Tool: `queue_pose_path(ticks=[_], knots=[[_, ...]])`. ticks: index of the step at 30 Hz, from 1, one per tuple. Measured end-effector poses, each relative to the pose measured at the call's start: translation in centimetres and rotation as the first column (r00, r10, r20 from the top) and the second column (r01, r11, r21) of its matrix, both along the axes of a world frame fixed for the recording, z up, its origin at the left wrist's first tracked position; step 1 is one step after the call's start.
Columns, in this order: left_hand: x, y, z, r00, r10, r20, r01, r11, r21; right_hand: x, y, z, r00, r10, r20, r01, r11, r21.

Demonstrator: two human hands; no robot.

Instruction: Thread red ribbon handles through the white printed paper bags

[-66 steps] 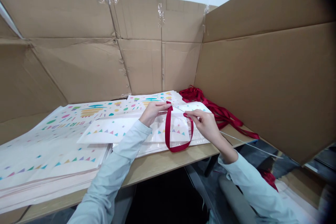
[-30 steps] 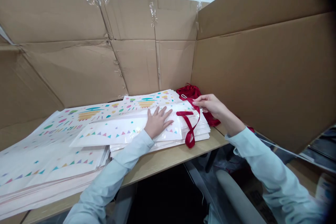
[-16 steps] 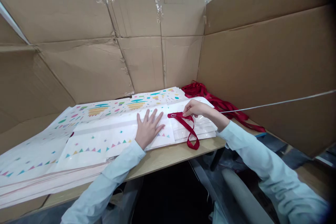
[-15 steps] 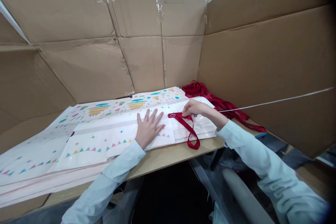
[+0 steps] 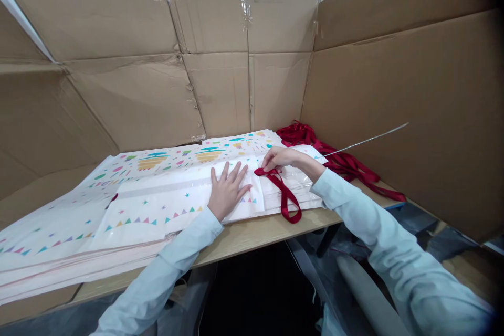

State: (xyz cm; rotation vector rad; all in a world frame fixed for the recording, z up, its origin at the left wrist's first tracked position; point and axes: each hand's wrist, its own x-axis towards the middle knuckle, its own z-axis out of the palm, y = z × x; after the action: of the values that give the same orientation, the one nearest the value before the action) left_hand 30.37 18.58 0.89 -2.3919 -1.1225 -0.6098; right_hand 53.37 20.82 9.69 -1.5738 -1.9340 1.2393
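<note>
My left hand (image 5: pixel 229 191) lies flat with fingers spread on a white printed sheet (image 5: pixel 129 210), on top of a stack of similar sheets. To its right, my right hand (image 5: pixel 277 158) pinches a red ribbon (image 5: pixel 289 199) together with a thin metal rod (image 5: pixel 366 142). The ribbon bunches at the rod's near end, left of my fingertips, and its loop hangs over the stack's front edge. Beyond my wrist the rod sticks out up and to the right. My palm hides its middle part, and how ribbon and rod join is too small to tell.
Behind the stack, a heap of red ribbons (image 5: pixel 338 155) trails along the table (image 5: pixel 244 236) toward its right corner. Tall cardboard walls (image 5: pixel 220 89) enclose the back and sides. A grey chair armrest (image 5: pixel 362 289) stands below the table edge.
My right hand has shifted slightly left, and the ribbon now covers the rod's looped end, which showed before. The rod's far end has swung and appears shorter. My left hand stays flat.
</note>
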Motion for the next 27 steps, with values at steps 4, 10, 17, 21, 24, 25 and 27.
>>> queue_pose_path(ticks=[4, 10, 17, 21, 24, 25, 27], knots=[[0.0, 0.1, 0.0, 1.000, -0.006, 0.002, 0.006, 1.000, -0.018, 0.1, 0.1, -0.1, 1.000, 0.020, 0.000, -0.020, 1.000, 0.002], [0.7, 0.6, 1.0, 1.000, -0.002, 0.007, 0.003, 0.996, -0.084, 0.9, 0.0, 1.3, 0.996, 0.082, -0.020, -0.080, 0.992, 0.102], [3.1, 1.1, 1.7, 1.000, -0.017, 0.012, 0.019, 0.989, -0.145, 1.4, 0.8, 1.1, 0.995, -0.002, -0.101, 0.007, 0.999, 0.045], [3.5, 1.2, 1.6, 1.000, -0.014, 0.016, 0.016, 0.993, -0.119, 1.1, 0.5, 0.4, 0.995, -0.071, -0.073, 0.083, 0.980, 0.179], [3.5, 1.1, 1.4, 1.000, -0.018, -0.001, 0.018, 0.993, -0.113, 1.3, -0.2, 0.4, 0.994, -0.087, 0.064, 0.057, 0.929, 0.366], [3.4, 1.1, 1.3, 1.000, -0.017, -0.001, 0.017, 0.994, -0.108, 1.5, -0.5, 0.5, 0.989, -0.103, 0.107, 0.048, 0.904, 0.424], [3.4, 1.1, 1.2, 1.000, -0.019, 0.002, 0.019, 0.995, -0.097, 2.3, -1.0, 0.6, 0.969, -0.187, 0.161, 0.079, 0.852, 0.518]])
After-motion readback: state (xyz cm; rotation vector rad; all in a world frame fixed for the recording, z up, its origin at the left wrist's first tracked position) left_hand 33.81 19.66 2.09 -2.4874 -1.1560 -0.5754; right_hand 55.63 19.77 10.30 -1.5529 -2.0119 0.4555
